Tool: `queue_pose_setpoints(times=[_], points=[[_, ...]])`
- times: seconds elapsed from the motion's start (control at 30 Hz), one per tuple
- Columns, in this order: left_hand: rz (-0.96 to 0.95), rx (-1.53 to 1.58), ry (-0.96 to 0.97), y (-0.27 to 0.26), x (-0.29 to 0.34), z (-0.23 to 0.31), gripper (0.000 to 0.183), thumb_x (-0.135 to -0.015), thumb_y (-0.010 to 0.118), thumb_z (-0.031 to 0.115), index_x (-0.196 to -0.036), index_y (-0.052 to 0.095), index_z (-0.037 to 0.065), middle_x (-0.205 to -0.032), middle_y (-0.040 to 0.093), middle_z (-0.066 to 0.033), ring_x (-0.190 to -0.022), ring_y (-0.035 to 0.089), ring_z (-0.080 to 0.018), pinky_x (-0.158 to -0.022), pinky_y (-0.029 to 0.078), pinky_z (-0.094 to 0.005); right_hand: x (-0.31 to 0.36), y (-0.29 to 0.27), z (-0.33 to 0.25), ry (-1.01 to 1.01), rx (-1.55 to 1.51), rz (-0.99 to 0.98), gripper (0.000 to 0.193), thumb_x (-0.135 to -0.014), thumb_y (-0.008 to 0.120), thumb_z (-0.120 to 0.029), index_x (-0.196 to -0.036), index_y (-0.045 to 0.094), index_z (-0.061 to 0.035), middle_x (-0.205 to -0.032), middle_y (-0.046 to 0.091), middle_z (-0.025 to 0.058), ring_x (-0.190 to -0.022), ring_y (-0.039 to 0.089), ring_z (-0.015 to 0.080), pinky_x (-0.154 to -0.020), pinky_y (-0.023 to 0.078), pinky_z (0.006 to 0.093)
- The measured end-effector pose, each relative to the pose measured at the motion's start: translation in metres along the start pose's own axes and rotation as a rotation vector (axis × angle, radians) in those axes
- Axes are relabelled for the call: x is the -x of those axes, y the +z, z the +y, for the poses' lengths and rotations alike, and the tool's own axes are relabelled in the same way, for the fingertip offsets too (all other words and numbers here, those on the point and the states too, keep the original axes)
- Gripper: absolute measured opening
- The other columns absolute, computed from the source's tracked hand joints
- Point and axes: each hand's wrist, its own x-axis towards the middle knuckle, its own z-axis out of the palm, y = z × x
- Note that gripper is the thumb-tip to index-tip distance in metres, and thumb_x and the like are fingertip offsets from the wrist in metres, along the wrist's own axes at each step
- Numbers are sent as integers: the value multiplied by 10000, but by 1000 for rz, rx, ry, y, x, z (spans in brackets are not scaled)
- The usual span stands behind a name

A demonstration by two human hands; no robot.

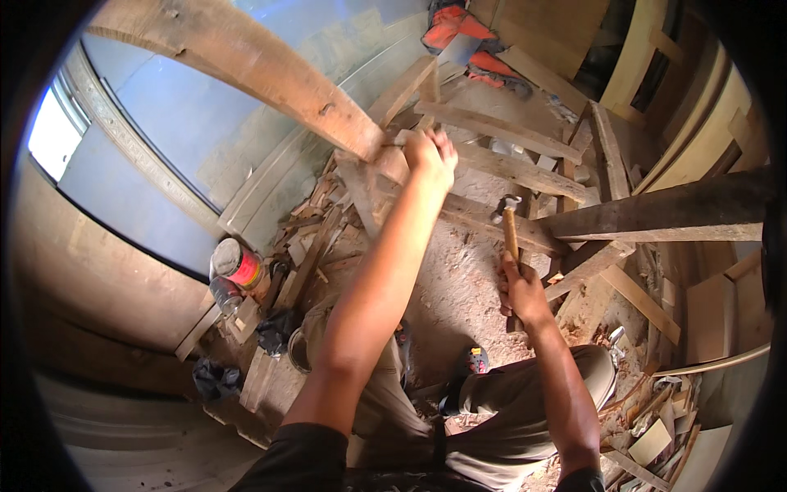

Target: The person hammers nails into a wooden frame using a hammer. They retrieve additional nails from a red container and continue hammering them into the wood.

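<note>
My right hand [523,291] grips a claw hammer [511,230] by its wooden handle, with the metal head pointing up and away from me. My left hand [431,156] reaches forward to a joint of a wooden frame [492,220], its fingers curled in. What those fingers hold is hidden; a small piece of wood shows just left of them. Beside that hand, a thick wooden post [270,86] with knots slants in from the upper left and meets the frame. A darker beam [672,209] runs in from the right to the frame's other side.
Wood offcuts [316,254] lie along the left wall, near a can with a red label [238,261] and black plastic bags [217,379]. More scraps [656,443] are heaped at lower right. Orange and dark cloth [471,49] lies at the back. Boards lean at the right.
</note>
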Motion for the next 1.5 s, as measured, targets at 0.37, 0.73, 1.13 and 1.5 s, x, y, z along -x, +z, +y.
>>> queue_pose_setpoints(times=[0.37,0.73,1.13,1.5], points=[[187,-165,74,-31,-16,9,158,-986,466,136,-865,535,60,-704,520,-36,-516,430,-112,-432,366,-234,3,-11,3,14,-34,-11,403,-1041,485,-405,-1003,521,-5,-605,423,0,-420,375,107,-393,336,301],[193,-365,307,-42,-19,-10,345,-1062,331,293,-880,546,95,-640,529,-19,-478,435,-136,-418,355,-254,-4,-17,13,12,-14,-11,429,-1034,493,-427,-998,520,-1,-606,428,-2,-433,393,110,-398,349,306],[28,-137,-61,-42,-32,33,311,-1028,377,202,-837,589,77,-648,506,0,-457,401,-85,-388,297,-240,-2,-8,19,44,6,-37,409,-1031,500,-437,-979,503,-32,-626,430,-5,-432,379,99,-400,341,296],[107,-3,-161,-25,-21,30,297,-1038,363,160,-852,580,76,-609,448,20,-449,387,-90,-383,292,-247,-8,-1,27,54,41,-58,446,-1032,485,-433,-1003,545,8,-624,461,7,-442,423,110,-415,373,310]])
